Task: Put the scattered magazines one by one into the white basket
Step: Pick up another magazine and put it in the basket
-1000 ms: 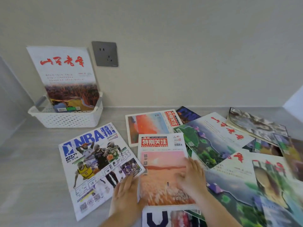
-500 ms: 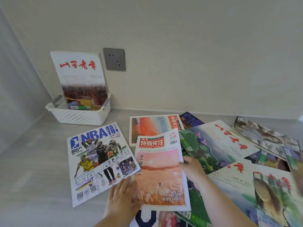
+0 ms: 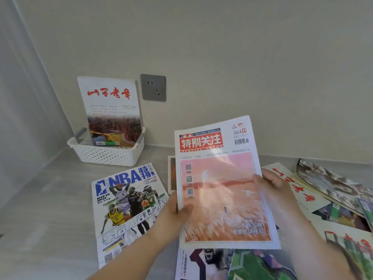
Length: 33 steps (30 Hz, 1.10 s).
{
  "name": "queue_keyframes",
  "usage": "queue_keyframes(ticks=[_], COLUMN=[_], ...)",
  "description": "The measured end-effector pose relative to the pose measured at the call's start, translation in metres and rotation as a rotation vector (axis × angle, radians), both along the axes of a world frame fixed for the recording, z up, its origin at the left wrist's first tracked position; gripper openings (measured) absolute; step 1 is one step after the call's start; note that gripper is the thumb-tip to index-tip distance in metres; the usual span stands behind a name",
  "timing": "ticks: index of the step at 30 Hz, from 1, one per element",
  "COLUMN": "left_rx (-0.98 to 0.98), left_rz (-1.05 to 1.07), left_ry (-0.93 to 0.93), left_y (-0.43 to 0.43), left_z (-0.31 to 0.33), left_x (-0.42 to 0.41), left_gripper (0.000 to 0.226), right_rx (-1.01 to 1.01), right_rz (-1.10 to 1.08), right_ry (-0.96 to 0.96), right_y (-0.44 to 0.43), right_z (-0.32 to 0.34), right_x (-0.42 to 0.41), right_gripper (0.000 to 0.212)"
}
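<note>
A magazine with a red title block and a pink sunset cover (image 3: pixel 220 188) is lifted off the counter and tilted up toward me. My left hand (image 3: pixel 177 211) grips its left edge, thumb on the cover. My right hand (image 3: pixel 272 186) holds its right edge. The white basket (image 3: pixel 107 154) stands at the back left against the wall, with one white magazine with red script (image 3: pixel 111 110) upright inside it. An NBA magazine (image 3: pixel 127 209) lies flat in front of the basket.
Several more magazines (image 3: pixel 327 190) lie overlapping on the grey counter to the right and below my hands. A grey wall socket (image 3: pixel 153 87) sits just right of the basket. A side wall closes off the left.
Both hands took hold of the pink sunset magazine, which lay flat on the pile, and raised it off the counter, tilting it upright.
</note>
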<state>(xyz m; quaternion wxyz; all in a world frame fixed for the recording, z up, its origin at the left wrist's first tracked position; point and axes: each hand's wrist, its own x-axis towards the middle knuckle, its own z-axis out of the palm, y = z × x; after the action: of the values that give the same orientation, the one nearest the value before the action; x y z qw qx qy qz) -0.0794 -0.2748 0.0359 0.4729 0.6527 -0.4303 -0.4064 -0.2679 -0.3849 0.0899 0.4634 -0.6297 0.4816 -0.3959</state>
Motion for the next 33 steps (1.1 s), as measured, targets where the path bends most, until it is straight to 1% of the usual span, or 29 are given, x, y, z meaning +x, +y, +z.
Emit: queue_keyframes(ticks=[3, 5, 7, 10, 11, 13, 17, 21, 22, 24, 27, 30, 33], left_rx=[-0.141, -0.21, -0.252, -0.301, -0.322, -0.342, -0.308, -0.274, -0.266, -0.23, -0.144, -0.073, -0.044], left_rz=[0.067, 0.114, 0.198, 0.33, 0.376, 0.451, 0.538, 0.556, 0.553, 0.527, 0.487, 0.482, 0.494], left_ry=[-0.08, -0.13, -0.184, -0.287, -0.315, -0.352, -0.415, -0.446, -0.446, -0.462, -0.474, -0.447, -0.406], left_y=[-0.003, -0.004, -0.006, -0.009, -0.01, -0.012, -0.023, -0.045, -0.052, -0.065, -0.081, -0.093, -0.105], left_z=[0.02, 0.032, 0.043, 0.062, 0.068, 0.079, 0.093, 0.091, 0.087, 0.077, 0.054, 0.03, 0.012], left_x=[0.037, 0.07, 0.106, 0.163, 0.183, 0.222, 0.299, 0.361, 0.374, 0.395, 0.421, 0.435, 0.442], left_gripper=[0.038, 0.041, 0.038, 0.035, 0.034, 0.029, 0.021, 0.018, 0.018, 0.019, 0.018, 0.018, 0.016], right_rx=[0.01, 0.011, 0.002, -0.051, -0.073, -0.123, -0.266, -0.351, -0.349, -0.327, -0.264, -0.197, -0.122], right_rz=[0.038, 0.087, 0.14, 0.224, 0.244, 0.262, 0.224, 0.135, 0.111, 0.082, 0.092, 0.112, 0.113], right_ry=[-0.076, -0.07, -0.063, -0.051, -0.053, -0.057, -0.008, 0.11, 0.131, 0.162, 0.255, 0.331, 0.386], right_y=[0.0, 0.0, -0.002, -0.003, -0.005, -0.008, -0.019, -0.039, -0.045, -0.056, -0.069, -0.08, -0.089], right_z=[0.011, 0.02, 0.03, 0.045, 0.049, 0.054, 0.055, 0.047, 0.044, 0.034, 0.013, -0.011, -0.029], right_x=[0.033, 0.061, 0.093, 0.149, 0.169, 0.21, 0.286, 0.344, 0.356, 0.377, 0.401, 0.415, 0.425], right_gripper=[0.03, 0.024, 0.02, 0.029, 0.029, 0.02, 0.013, 0.012, 0.011, 0.016, 0.015, 0.015, 0.017])
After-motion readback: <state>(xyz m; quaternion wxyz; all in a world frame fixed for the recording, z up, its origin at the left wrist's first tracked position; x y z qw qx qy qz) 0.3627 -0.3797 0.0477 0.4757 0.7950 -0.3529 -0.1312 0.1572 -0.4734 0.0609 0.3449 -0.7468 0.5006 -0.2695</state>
